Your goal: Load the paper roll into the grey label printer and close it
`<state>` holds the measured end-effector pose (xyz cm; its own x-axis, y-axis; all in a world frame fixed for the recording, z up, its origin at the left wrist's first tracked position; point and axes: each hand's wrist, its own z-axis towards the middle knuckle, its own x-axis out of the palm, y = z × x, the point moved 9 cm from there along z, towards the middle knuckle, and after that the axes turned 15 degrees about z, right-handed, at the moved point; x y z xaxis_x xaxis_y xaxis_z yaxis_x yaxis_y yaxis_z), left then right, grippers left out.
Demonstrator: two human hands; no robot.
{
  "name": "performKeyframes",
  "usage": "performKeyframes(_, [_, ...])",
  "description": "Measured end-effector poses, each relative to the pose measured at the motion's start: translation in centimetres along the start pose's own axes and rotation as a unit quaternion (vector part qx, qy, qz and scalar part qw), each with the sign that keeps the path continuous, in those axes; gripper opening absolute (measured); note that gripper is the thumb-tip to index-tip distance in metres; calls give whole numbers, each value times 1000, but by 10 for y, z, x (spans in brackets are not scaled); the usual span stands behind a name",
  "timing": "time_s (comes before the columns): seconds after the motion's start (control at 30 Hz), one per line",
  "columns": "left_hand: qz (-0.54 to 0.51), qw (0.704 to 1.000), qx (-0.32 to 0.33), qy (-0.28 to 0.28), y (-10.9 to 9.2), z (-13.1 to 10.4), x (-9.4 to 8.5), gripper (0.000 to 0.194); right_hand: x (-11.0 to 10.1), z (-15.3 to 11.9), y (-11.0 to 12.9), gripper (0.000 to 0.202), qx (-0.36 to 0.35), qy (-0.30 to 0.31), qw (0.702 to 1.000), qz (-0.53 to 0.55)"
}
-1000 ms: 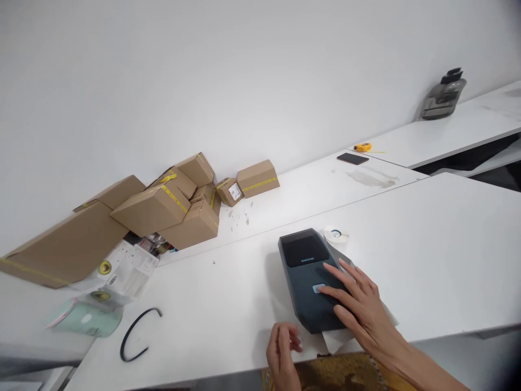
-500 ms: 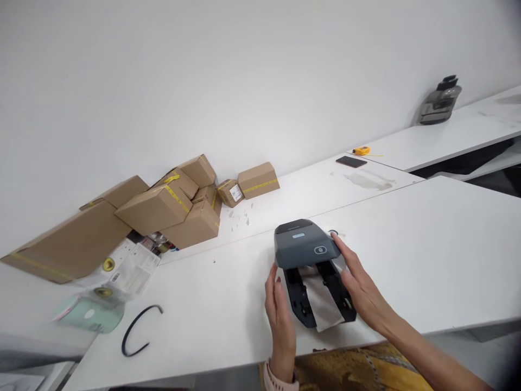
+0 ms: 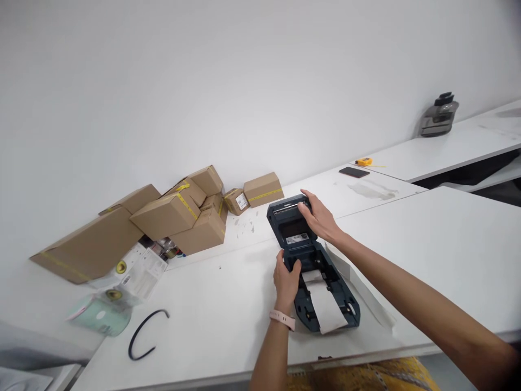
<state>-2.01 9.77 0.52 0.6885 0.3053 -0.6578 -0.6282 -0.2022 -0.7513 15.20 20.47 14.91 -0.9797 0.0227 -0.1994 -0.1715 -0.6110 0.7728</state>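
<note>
Printer (image 3: 312, 262) on tbl (image 3: 203, 320), lid (image 3: 295, 227) up. L hand (image 3: 286, 278) half-curled round base (image 3: 338, 283) nr hinge (image 3: 303, 250); R hand (image 3: 319, 217) pinching lid edge. Tip: brace base w/ L, don't force hinge, mind paper strip (image 3: 328, 309).

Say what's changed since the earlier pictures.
The lid of the device has swung up and back, exposing a paper strip. Your right hand, first on the closed top, now grips the raised lid; your left hand, first off the device, holds its left side. Boxes, phone and bottle stayed put.
</note>
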Motion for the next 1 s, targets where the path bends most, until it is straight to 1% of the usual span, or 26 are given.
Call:
performKeyframes(0.1, [3, 1000, 7, 14, 1, -6, 2, 70, 1, 15, -11, 67, 14, 27, 999, -11])
performKeyframes(0.2, [9, 999, 17, 32, 2, -9, 4, 75, -5, 18, -14, 68, 5, 33, 999, -28])
performKeyframes(0.27, [14, 999, 27, 43, 1, -8, 5, 78, -14, 8, -7, 66, -26, 12, 998, -47])
performKeyframes(0.33, [20, 998, 40, 53, -1, -6, 5, 79, -18, -13, 6, 55, -75, 10, 994, -77])
performKeyframes(0.37, [23, 997, 45, 57, -2, -5, 5, 80, -14, -26, 11, 48, -101, 31, 990, -94])
performKeyframes(0.4, [27, 997, 49, 62, -3, -4, 5, 80, -7, -41, 14, 42, -125, 70, 984, -110])
performKeyframes(0.47, [36, 996, 49, 70, -4, -3, 5, 81, 19, -72, 11, 32, -158, 183, 960, -141])
performKeyframes(0.53, [47, 995, 44, 76, -5, -2, 5, 82, 48, -102, -3, 22, -171, 299, 922, -175])
performKeyframes(0.57, [52, 995, 40, 79, -4, -2, 5, 82, 61, -114, -12, 19, -172, 346, 902, -194])
performKeyframes(0.63, [58, 994, 35, 84, -3, -3, 5, 82, 82, -130, -31, 17, -164, 414, 865, -232])
performKeyframes(0.7, [60, 993, 34, 92, -1, -4, 5, 82, 97, -139, -46, 18, -148, 457, 837, -263])
performKeyframes(0.8, [56, 993, 34, 99, 3, -4, 4, 86, 105, -144, -59, 22, -119, 495, 810, -291])
performKeyframes(0.9, [47, 994, 31, 98, 8, -4, 4, 92, 103, -145, -62, 26, -90, 519, 801, -287])
performKeyframes(1.0, [39, 995, 27, 93, 10, -3, 4, 95, 101, -144, -59, 28, -63, 537, 801, -258])
